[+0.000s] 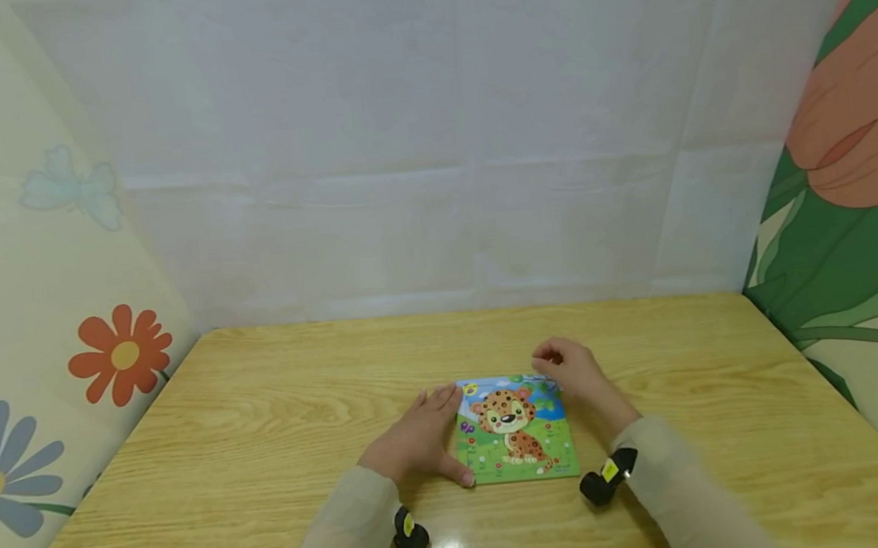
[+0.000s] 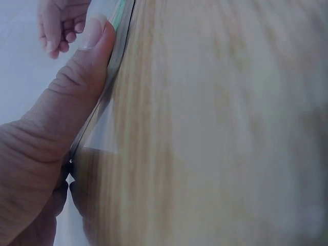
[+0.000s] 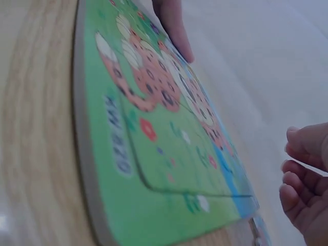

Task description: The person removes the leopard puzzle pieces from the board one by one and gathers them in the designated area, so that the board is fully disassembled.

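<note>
A square jigsaw board (image 1: pixel 522 435) lies flat on the wooden table, its picture a cartoon leopard on green grass under blue sky. Along its left edge rests my left hand (image 1: pixel 421 440), thumb at the near left corner and fingers by the far left one. The left wrist view shows that thumb (image 2: pixel 82 72) pressed against the board's edge. Just off the far right corner, my right hand (image 1: pixel 574 373) hovers with loosely bent fingers. Nothing shows between those fingers (image 3: pixel 302 179) in the right wrist view. A small colored sliver (image 3: pixel 260 230) peeks out past the board's corner; its kind is unclear.
The wooden table (image 1: pixel 268 415) stretches out around the board. At its back hangs a creased white sheet (image 1: pixel 373 145). Flower-printed panels stand at the left (image 1: pixel 36 270) and right (image 1: pixel 847 244). Black wrist cameras sit on both sleeves.
</note>
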Demonstrator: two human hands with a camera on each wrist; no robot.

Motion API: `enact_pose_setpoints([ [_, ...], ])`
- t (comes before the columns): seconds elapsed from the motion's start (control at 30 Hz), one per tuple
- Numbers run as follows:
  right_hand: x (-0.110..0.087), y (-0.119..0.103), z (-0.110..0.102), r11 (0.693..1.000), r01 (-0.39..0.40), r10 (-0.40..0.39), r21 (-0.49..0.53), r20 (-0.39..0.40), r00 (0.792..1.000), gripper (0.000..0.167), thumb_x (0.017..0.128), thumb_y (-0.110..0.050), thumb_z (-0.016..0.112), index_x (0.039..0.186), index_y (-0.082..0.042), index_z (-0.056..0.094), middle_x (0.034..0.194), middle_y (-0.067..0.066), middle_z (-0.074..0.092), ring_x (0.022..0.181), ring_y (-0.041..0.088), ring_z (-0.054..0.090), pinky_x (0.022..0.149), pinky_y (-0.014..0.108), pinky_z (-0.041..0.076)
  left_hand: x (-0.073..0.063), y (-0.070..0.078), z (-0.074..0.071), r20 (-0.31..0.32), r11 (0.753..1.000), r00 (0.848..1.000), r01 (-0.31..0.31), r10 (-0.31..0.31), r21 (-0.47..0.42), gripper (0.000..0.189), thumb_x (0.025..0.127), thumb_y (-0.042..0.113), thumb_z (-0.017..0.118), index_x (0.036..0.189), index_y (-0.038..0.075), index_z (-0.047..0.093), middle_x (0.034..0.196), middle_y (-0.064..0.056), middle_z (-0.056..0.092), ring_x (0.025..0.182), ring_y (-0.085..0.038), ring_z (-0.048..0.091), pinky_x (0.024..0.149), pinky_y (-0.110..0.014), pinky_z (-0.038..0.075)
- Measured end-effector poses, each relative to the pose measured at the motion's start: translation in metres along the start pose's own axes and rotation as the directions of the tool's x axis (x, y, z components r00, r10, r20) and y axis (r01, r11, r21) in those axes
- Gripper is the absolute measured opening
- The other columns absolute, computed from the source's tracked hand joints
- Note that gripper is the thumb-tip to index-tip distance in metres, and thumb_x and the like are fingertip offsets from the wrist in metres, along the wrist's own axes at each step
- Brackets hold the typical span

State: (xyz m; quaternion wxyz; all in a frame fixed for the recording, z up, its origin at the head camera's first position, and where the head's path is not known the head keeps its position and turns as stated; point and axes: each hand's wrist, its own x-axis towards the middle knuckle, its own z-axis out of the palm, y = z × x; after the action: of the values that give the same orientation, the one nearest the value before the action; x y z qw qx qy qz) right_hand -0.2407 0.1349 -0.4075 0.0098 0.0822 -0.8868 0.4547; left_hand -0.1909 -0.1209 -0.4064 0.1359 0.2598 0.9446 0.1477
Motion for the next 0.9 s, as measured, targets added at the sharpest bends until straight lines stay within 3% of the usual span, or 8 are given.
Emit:
enact_pose_setpoints([
  [0.37, -0.001, 0.001, 0.022, 0.996, 0.082, -0.078, -0.034, 0.101, 0.992, 0.019, 0.086, -0.013, 0.065, 0.103, -0.004, 0.066, 0.097, 0.008, 0.059, 0.082, 0.017, 0.054, 0.068, 0.029, 0.048, -0.001, 0.001, 0.000, -0.007, 1.000, 1.000, 0.011, -0.011, -0.019, 0.127, 0.053, 0.060, 0.078, 0.146, -0.001, 0.018, 0.154, -0.016, 0.014, 0.142, -0.030, 0.012, 0.117, -0.043, 0.006],
  [0.6, -0.004, -0.005, 0.031, 0.981, 0.160, -0.140, -0.108, 0.171, 0.975, 0.023, 0.084, -0.015, 0.067, 0.103, -0.004, 0.066, 0.096, 0.006, 0.060, 0.084, 0.018, 0.054, 0.076, 0.034, 0.050, -0.001, 0.001, 0.000, -0.006, 1.000, 1.000, 0.016, -0.016, -0.021, 0.127, 0.052, 0.060, 0.077, 0.146, 0.000, 0.018, 0.154, -0.015, 0.014, 0.142, -0.029, 0.013, 0.117, -0.043, 0.006],
  [0.9, -0.002, -0.001, 0.038, 0.972, 0.205, -0.172, -0.113, 0.249, 0.953, 0.031, 0.082, -0.024, 0.071, 0.108, -0.009, 0.066, 0.096, 0.002, 0.052, 0.083, 0.015, 0.047, 0.072, 0.030, 0.044, -0.001, -0.002, 0.002, -0.010, 1.000, 1.000, 0.018, -0.018, -0.017, 0.128, 0.051, 0.063, 0.076, 0.147, 0.000, 0.018, 0.154, -0.014, 0.014, 0.142, -0.029, 0.012, 0.117, -0.043, 0.005],
])
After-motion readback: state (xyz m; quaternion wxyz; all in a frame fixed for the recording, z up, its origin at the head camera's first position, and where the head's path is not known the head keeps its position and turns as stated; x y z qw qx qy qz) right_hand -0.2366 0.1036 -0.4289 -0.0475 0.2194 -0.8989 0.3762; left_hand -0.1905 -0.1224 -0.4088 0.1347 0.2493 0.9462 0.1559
